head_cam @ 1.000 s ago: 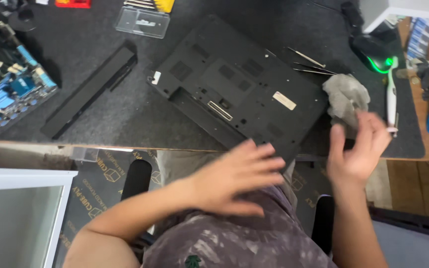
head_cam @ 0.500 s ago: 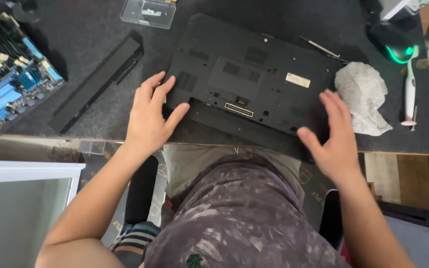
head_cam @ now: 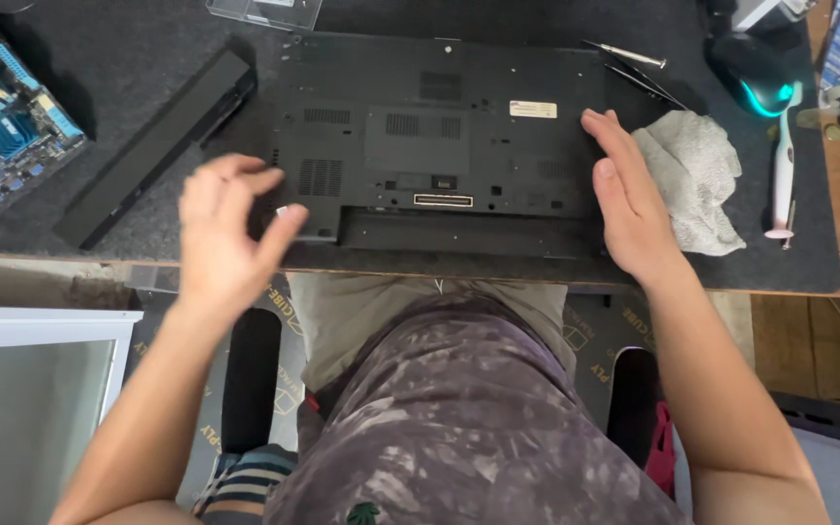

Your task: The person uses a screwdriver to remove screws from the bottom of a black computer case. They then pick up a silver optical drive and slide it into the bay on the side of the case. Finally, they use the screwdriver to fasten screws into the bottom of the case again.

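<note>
A black laptop lies upside down on the dark desk mat, squared to the desk's front edge, its battery bay empty along the near side. My left hand hovers at the laptop's near left corner, fingers loosely spread, holding nothing. My right hand is flat and upright against the laptop's right edge, fingers together and straight. A long black battery lies diagonally to the left of the laptop.
A blue motherboard sits at the far left. Right of the laptop lie a grey cloth, a white toothbrush, thin metal tools and a black lit mouse. A clear plastic case is at the back.
The laptop has been turned from a slant to lie square with the desk edge. My left hand lifted off its corner; my right hand moved to its right side.
</note>
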